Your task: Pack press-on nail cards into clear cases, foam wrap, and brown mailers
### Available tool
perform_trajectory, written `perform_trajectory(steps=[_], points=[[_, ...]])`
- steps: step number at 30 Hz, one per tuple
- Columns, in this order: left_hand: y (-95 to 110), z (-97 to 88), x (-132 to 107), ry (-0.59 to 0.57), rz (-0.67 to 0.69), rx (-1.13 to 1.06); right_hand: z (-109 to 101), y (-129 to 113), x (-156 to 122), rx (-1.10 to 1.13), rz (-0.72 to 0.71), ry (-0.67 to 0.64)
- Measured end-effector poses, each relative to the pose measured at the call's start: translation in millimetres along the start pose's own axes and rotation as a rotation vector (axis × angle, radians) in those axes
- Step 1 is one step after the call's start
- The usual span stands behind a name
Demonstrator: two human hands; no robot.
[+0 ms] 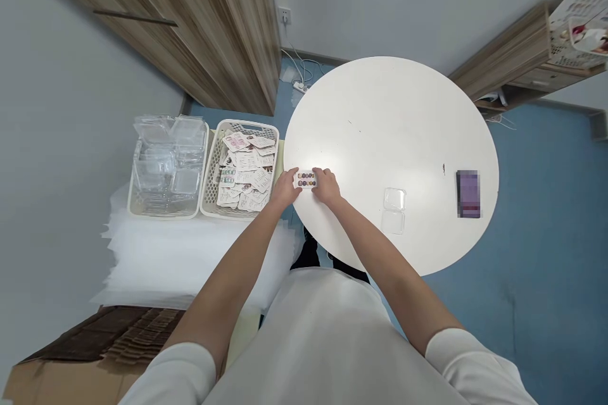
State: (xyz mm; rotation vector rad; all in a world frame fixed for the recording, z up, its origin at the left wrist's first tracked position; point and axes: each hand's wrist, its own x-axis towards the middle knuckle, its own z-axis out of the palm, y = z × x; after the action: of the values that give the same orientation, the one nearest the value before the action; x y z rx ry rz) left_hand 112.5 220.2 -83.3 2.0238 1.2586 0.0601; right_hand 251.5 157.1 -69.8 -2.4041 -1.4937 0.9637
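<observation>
Between my two hands is a small white card [305, 180] with two rows of shiny purple and amber pieces, held over the left side of the round white table [380, 114]. My left hand [285, 188] grips its left edge and my right hand [327, 186] grips its right edge, fingers closed on both sides. To the right on the table lies an open clear plastic case [394, 210]. Left of my left hand stands a white basket [240, 123] of similar cards [247, 168], several printed with text.
A second basket [164, 215] holds stacked clear plastic boxes [166, 155]. White sheets [190, 259] are piled below it, near a cardboard box [66, 380]. A purple object [469, 193], partly blurred, lies on the table's right. Behind are a wooden cabinet [213, 25] and cables [304, 69].
</observation>
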Motion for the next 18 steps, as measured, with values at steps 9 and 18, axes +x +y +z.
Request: perform_trajectory(steps=[9,18], points=[[1.0,7.1,-14.0,0.065,0.083,-0.058,6.3,1.6,-13.0,0.056,-0.064,0.079],[21.1,9.5,-33.7,-0.028,0.166,-0.088,-9.5,36.6,-43.4,0.28,-0.196,0.06]])
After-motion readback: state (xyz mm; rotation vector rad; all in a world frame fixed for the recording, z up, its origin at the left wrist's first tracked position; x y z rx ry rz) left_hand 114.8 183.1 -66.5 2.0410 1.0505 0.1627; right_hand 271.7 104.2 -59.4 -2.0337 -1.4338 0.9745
